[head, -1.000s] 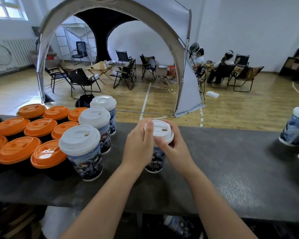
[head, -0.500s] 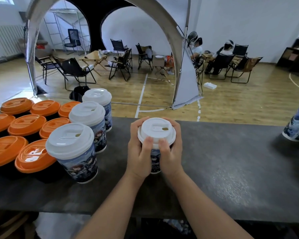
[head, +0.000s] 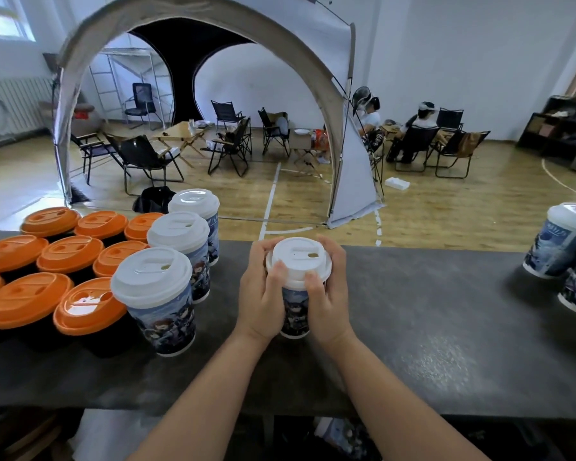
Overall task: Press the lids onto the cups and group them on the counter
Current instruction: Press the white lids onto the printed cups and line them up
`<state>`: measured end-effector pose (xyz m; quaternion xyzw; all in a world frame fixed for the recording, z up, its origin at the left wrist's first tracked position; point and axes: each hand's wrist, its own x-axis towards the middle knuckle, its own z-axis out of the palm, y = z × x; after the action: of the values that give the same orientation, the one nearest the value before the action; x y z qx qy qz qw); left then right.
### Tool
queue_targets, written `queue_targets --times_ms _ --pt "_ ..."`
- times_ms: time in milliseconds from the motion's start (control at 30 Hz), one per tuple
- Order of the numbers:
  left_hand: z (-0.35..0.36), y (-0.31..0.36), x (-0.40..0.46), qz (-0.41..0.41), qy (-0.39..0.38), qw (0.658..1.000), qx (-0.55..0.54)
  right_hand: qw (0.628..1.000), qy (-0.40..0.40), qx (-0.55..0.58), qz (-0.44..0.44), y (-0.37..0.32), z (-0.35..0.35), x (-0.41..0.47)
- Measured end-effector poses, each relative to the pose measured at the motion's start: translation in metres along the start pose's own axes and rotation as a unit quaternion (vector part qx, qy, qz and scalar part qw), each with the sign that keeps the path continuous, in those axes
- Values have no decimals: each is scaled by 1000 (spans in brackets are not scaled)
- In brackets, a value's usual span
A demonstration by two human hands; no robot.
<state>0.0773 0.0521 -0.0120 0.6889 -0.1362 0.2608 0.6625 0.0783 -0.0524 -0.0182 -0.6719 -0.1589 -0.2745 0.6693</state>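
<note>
Grip: left hand [head: 262, 296] and right hand [head: 326, 294] wrap the printed cup [head: 295, 312], thumbs on its white lid [head: 299, 261].
Place: upright on dark surface [head: 429, 327].

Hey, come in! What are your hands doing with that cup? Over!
Left hand and right hand grip cup, thumbs on white lid. Cup upright on counter. Nothing blocking path to three lidded cups, left.

A grey arched tent [head: 350, 154] is seen at upper centre — folding chairs [head: 140, 161] and a wooden table [head: 180, 136] are set beneath it; dark shelving [head: 556, 128] is seen upper right.
</note>
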Motion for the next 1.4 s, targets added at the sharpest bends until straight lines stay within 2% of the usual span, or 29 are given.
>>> queue_targets --times_ms 133,267,333,500,633,800,1067,1300,1400 --pt "-2 15 20 -71 20 997 29 994 26 -97 -34 -4 -6 -7" --pt "3 18 30 -138 -42 990 -3 994 39 -104 16 -7 0 -8" --pt "4 15 26 -126 -55 990 -15 994 46 -95 36 -8 2 -9" --pt "5 4 13 -61 -10 995 -74 990 103 -98 17 -5 13 -10" --pt "13 -4 16 -87 5 989 -124 986 147 -79 2 -1 20 -4" --pt "17 -11 18 -67 5 987 -145 982 180 -58 -19 5 24 -4" --pt "16 -5 16 -65 7 987 -145 982 178 -68 -11 1 24 -5" --pt "9 4 13 -99 58 991 -69 984 91 -154 28 -11 10 -8" --pt "7 8 5 -83 72 993 -48 984 87 -145 57 -20 -1 -2"
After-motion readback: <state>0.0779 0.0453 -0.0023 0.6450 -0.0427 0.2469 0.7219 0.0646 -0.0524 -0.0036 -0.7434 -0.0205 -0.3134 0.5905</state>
